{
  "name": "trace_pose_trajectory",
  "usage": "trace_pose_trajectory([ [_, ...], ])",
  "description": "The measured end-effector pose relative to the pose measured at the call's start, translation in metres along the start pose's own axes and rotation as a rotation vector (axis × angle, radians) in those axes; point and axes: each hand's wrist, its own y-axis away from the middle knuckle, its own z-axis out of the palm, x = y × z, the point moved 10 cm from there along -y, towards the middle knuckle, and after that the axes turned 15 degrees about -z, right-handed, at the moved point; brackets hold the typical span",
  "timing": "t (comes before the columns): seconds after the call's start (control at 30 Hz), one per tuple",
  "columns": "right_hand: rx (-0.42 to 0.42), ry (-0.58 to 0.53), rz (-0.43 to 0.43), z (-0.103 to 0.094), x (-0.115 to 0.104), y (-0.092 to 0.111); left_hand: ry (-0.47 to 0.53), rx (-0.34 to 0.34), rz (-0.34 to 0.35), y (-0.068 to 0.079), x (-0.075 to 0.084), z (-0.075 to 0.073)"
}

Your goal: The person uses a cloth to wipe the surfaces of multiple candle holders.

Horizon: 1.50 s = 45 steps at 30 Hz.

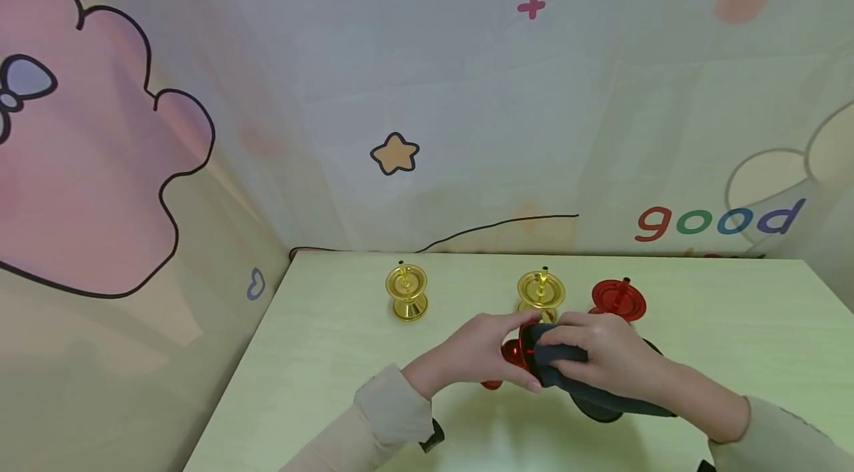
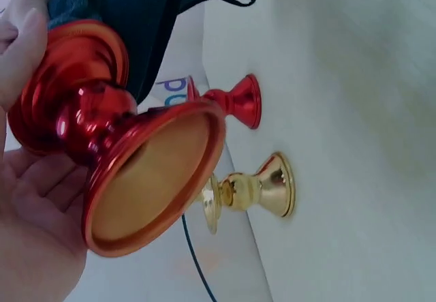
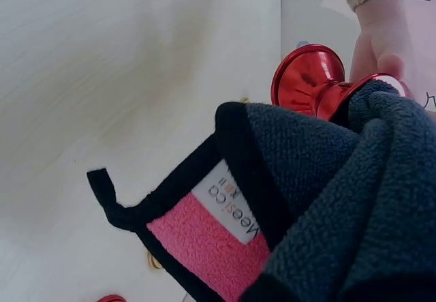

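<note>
While my left hand (image 1: pixel 479 352) grips the tilted red candlestick (image 2: pixel 95 121) around its dish end, that piece lies between my thumb and fingers, off the worktop (image 1: pixel 320 376). At the held candlestick's dish, my right hand (image 1: pixel 610 355) pinches a dark cloth (image 3: pixel 306 172) against it, and the cloth's loose end hangs away to its right. Just beyond the held candlestick stands a gold candlestick (image 1: pixel 541 290); beyond it to the right, another red candlestick (image 1: pixel 617 300); beyond it to the left, a second gold candlestick (image 1: pixel 407 285). Farthest past it hangs a printed backdrop (image 1: pixel 467 124).
</note>
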Motion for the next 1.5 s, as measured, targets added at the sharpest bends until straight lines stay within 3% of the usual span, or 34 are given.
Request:
trace_pose_trajectory([
  [0.07,0.006,-0.01,0.043,0.0,0.003,0.0,-0.038,0.097,0.02,0.004,0.005,-0.003],
  [0.23,0.005,-0.032,0.173,0.002,0.013,0.005,-0.227,0.448,0.105,0.024,0.021,-0.008],
  [0.3,-0.003,-0.033,0.179,0.003,0.013,0.006,-0.277,0.518,0.124,0.031,0.023,-0.006],
  [0.4,-0.008,-0.035,0.142,0.004,0.01,0.005,-0.264,0.483,0.132,0.032,0.019,-0.004],
  [0.6,-0.037,-0.067,0.063,0.004,-0.001,0.001,-0.05,0.173,0.09,0.022,0.008,-0.004],
  [0.7,-0.032,-0.074,0.048,0.003,-0.004,0.0,0.012,0.116,0.079,0.021,0.007,-0.004],
  [0.8,0.006,-0.086,0.076,-0.002,0.0,0.0,0.052,0.167,0.08,0.023,0.007,-0.007],
  [0.9,0.048,-0.122,0.145,-0.008,0.009,0.005,0.061,0.275,0.089,0.027,0.007,-0.012],
  [1.03,0.099,-0.16,0.292,-0.02,0.026,0.017,0.074,0.409,0.039,0.031,-0.002,-0.019],
  [1.2,0.155,-0.197,0.509,-0.031,0.048,0.038,0.218,0.496,-0.042,0.033,-0.018,-0.026],
  [1.3,0.168,-0.249,0.567,-0.03,0.055,0.043,0.3,0.516,-0.021,0.034,-0.017,-0.027],
  [1.5,0.143,-0.338,0.582,-0.016,0.052,0.038,0.342,0.559,0.094,0.038,-0.001,-0.028],
])
